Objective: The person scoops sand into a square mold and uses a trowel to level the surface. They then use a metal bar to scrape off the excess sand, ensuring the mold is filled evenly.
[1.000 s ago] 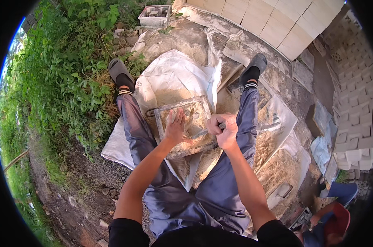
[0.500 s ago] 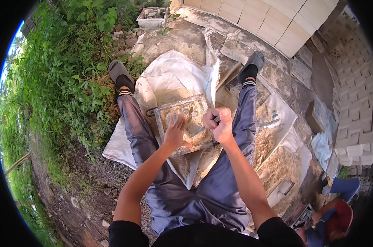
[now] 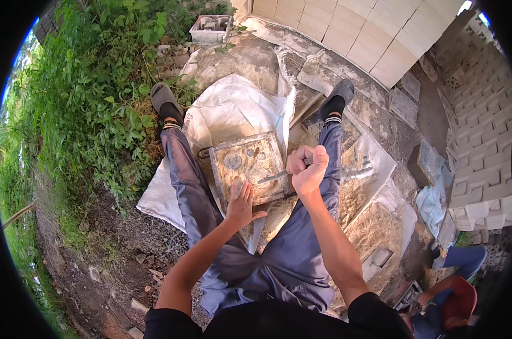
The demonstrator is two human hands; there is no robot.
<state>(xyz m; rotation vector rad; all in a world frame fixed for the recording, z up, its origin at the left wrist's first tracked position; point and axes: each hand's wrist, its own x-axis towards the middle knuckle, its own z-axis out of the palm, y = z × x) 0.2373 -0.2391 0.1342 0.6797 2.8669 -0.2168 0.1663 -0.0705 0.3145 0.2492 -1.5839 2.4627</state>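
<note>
A square frame [image 3: 215, 169] packed with tan sand-like material [image 3: 247, 179] lies between my legs. A large round grey disc [image 3: 232, 161] and a few smaller round grey spots show in its surface. My left hand [image 3: 242, 204] rests flat on the near part of the packing, fingers stretched out and thumb apart. My right hand [image 3: 307, 169] is closed around a narrow, flat-bladed metal tool [image 3: 274, 177], thumb up. Its blade points left over the right half of the packing; whether it touches the surface I cannot tell.
White sacking [image 3: 233, 93] lies under and around the frame. Loose tan sand [image 3: 357, 217] is heaped right of my right leg. Green plants [image 3: 109, 107] crowd the left. A grey crate [image 3: 210, 29] stands far off. Another person [image 3: 456, 299] sits at the lower right, near stacked pale blocks [image 3: 485, 152].
My left hand has slid nearer to me, uncovering the large disc. My right hand has turned, and the tool's blade now shows, pointing left over the packing. The view has shifted slightly.
</note>
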